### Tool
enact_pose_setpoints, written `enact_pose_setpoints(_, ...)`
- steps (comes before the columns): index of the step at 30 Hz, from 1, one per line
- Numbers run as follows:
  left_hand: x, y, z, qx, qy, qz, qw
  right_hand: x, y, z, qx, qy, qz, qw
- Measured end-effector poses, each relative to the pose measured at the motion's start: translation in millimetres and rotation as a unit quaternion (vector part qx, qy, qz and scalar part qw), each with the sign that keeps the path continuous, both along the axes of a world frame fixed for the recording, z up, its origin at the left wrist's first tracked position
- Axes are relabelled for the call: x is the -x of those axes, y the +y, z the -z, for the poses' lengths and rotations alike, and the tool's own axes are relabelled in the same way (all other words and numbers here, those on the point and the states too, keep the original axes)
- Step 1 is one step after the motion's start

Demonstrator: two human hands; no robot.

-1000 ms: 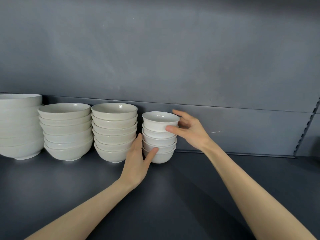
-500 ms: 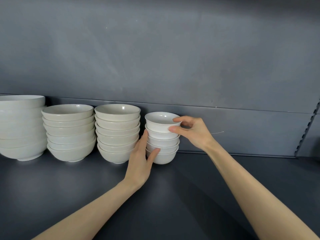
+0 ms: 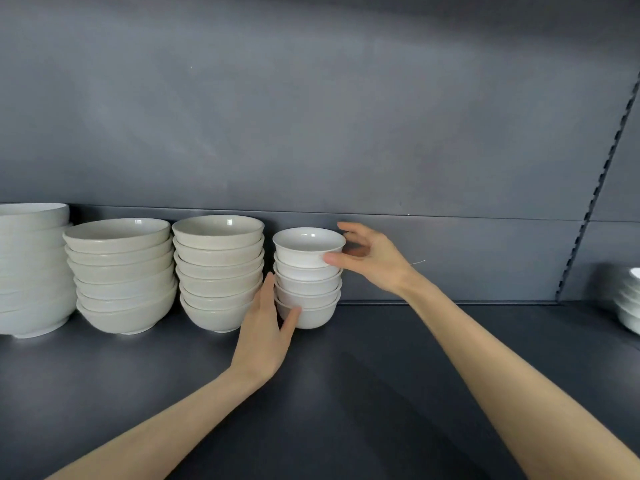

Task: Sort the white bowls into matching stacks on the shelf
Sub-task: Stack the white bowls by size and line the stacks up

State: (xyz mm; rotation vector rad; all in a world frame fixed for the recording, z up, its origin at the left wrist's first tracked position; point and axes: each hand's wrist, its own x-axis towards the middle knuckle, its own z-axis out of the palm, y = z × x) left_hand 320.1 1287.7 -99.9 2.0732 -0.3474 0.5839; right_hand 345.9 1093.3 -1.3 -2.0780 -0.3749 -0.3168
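A stack of several small white bowls (image 3: 308, 284) stands on the dark grey shelf (image 3: 398, 368), near the back wall. My left hand (image 3: 263, 337) lies flat against the stack's left side, fingers straight, thumb touching the bottom bowl. My right hand (image 3: 375, 259) is at the right of the top small bowl (image 3: 306, 249). Only its thumb tip touches that bowl's side, and the fingers are spread loosely behind the rim. Left of the small stack stand two stacks of medium cream bowls (image 3: 218, 271) (image 3: 119, 273) and a stack of large white bowls (image 3: 31, 268).
More white bowls (image 3: 628, 303) are stacked at the right edge of view, cut off by the frame. A slotted upright (image 3: 595, 188) runs down the back panel at the right. Bare shelf lies in front of the stacks and between the small stack and the right-hand bowls.
My right hand has let go its pinch on the top small bowl's rim and opened, with only the thumb still touching. The left hand stays against the stack.
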Motion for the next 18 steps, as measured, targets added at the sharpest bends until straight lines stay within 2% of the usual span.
enact_pose_setpoints(4,25.7,6.0,-5.3,-0.099,-0.02,-0.029,0.994,22.7,-20.6,-8.0,0.107,-0.005,0.039,0.993)
enact_pose_setpoints(10,47.7,-36.5,-56.7,-0.281,-0.025,0.008,0.959,56.6,-82.0,-20.2,0.218,-0.005,0.118,0.969)
enact_pose_setpoints(18,78.1,-148.3,-121.6,-0.374,-0.11,0.023,0.921,123.3,-189.3,-41.2,0.322,-0.034,0.229,0.918)
